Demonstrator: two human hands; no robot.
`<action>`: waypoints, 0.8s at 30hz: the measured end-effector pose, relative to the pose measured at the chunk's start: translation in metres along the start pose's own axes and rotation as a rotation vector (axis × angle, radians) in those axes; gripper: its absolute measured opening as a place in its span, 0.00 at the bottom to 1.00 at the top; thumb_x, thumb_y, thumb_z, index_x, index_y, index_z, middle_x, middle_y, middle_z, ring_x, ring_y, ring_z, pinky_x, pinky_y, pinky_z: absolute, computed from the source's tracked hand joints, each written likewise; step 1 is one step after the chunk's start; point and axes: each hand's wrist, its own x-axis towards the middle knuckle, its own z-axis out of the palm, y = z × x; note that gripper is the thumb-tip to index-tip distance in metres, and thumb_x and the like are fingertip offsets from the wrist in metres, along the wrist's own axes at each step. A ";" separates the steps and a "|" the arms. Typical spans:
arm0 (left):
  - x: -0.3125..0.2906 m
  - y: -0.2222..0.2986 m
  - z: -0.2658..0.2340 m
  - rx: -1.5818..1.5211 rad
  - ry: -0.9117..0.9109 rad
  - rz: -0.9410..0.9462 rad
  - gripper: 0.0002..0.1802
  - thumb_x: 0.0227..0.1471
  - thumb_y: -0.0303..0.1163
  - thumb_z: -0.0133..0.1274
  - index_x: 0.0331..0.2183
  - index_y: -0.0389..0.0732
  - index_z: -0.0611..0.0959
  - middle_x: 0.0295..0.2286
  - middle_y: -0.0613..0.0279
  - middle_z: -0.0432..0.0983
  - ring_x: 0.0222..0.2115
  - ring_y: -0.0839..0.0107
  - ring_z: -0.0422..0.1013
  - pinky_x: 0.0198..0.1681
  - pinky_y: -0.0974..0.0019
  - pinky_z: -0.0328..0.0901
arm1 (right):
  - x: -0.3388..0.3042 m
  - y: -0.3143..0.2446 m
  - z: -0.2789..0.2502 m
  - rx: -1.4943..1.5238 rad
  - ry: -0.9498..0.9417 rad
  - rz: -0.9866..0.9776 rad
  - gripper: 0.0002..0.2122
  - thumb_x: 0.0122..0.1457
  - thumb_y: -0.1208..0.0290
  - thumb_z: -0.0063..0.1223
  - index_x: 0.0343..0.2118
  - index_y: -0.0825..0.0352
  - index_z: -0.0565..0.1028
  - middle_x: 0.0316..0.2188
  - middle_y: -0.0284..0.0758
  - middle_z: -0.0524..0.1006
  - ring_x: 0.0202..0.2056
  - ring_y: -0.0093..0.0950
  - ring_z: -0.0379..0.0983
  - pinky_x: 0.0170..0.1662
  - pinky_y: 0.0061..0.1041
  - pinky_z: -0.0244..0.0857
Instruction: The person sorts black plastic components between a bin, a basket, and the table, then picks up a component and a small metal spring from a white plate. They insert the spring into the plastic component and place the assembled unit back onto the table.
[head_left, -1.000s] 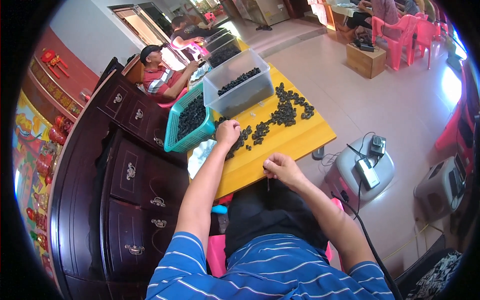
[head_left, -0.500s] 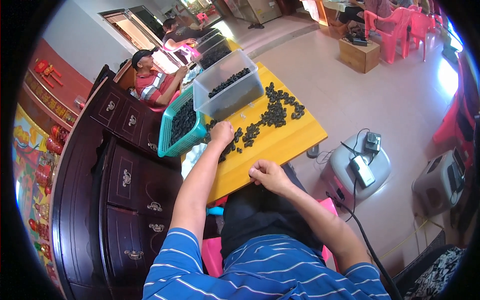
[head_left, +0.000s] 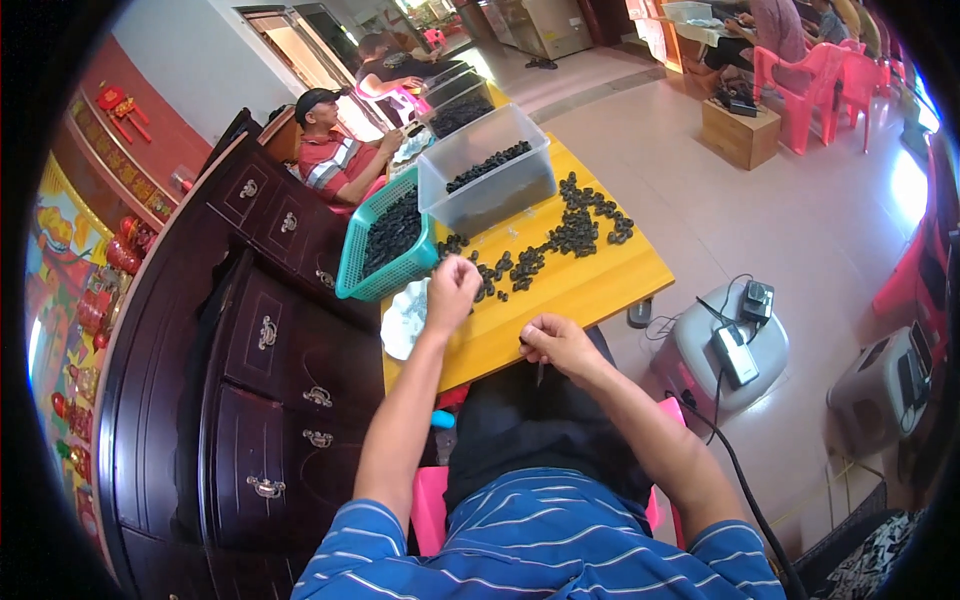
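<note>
Over the left part of the yellow wooden table (head_left: pixel 600 290), my left hand (head_left: pixel 455 292) hangs with its fingers drawn together beside small black ring-like pieces (head_left: pixel 527 268). Whatever its fingertips hold is hidden. My right hand (head_left: pixel 556 344) is at the table's near edge, thumb and forefinger pinched on a small dark piece too little to name. A thin greyish thing shows just under that hand. Next to my left wrist lies a white scalloped dish (head_left: pixel 398 325). Beyond it stands a teal mesh basket (head_left: pixel 357 262) full of black pieces.
A clear plastic bin (head_left: pixel 490 200) with black pieces stands at the table's far side. Dark wooden drawers (head_left: pixel 235 350) line the left. A person in a red striped shirt (head_left: pixel 335 165) sits beyond. A grey stool (head_left: pixel 700 350) bearing devices and cables stands right.
My left hand has drawn back from the black pieces toward the dish, baring more of it. My right hand keeps its pinch near the table edge. The whole view has shifted slightly.
</note>
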 end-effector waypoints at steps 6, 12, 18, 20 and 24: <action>-0.125 0.035 0.003 -0.420 -0.054 -0.284 0.03 0.56 0.26 0.54 0.34 0.38 0.79 0.26 0.70 0.76 0.25 0.83 0.70 0.30 0.78 0.66 | -0.004 0.010 -0.005 0.086 -0.021 0.047 0.10 0.65 0.64 0.52 0.37 0.67 0.75 0.29 0.31 0.79 0.28 0.18 0.72 0.33 0.16 0.65; -0.188 0.040 -0.005 -0.584 -0.040 -0.352 0.07 0.55 0.27 0.57 0.37 0.37 0.81 0.29 0.68 0.78 0.27 0.82 0.72 0.32 0.77 0.68 | -0.038 0.007 0.014 -0.030 -0.157 0.140 0.08 0.66 0.68 0.50 0.41 0.66 0.73 0.33 0.32 0.80 0.29 0.19 0.73 0.35 0.17 0.66; -0.211 0.035 -0.002 -0.599 -0.061 -0.316 0.07 0.55 0.26 0.59 0.37 0.37 0.81 0.29 0.69 0.78 0.27 0.82 0.72 0.32 0.77 0.67 | -0.058 0.026 0.029 0.053 -0.175 0.225 0.07 0.66 0.70 0.49 0.43 0.67 0.72 0.36 0.34 0.79 0.34 0.21 0.75 0.39 0.18 0.68; -0.213 0.033 -0.002 -0.582 -0.047 -0.324 0.07 0.55 0.26 0.59 0.37 0.36 0.82 0.28 0.69 0.78 0.26 0.82 0.71 0.31 0.77 0.67 | -0.055 0.026 0.029 0.015 -0.228 0.196 0.07 0.66 0.71 0.48 0.44 0.67 0.72 0.37 0.35 0.79 0.35 0.22 0.75 0.40 0.19 0.68; -0.213 0.031 -0.002 -0.531 -0.017 -0.285 0.06 0.56 0.26 0.58 0.36 0.36 0.83 0.27 0.69 0.78 0.25 0.84 0.70 0.30 0.78 0.66 | -0.056 0.027 0.032 -0.052 -0.258 0.184 0.08 0.66 0.69 0.49 0.42 0.67 0.74 0.36 0.31 0.79 0.36 0.20 0.74 0.42 0.19 0.68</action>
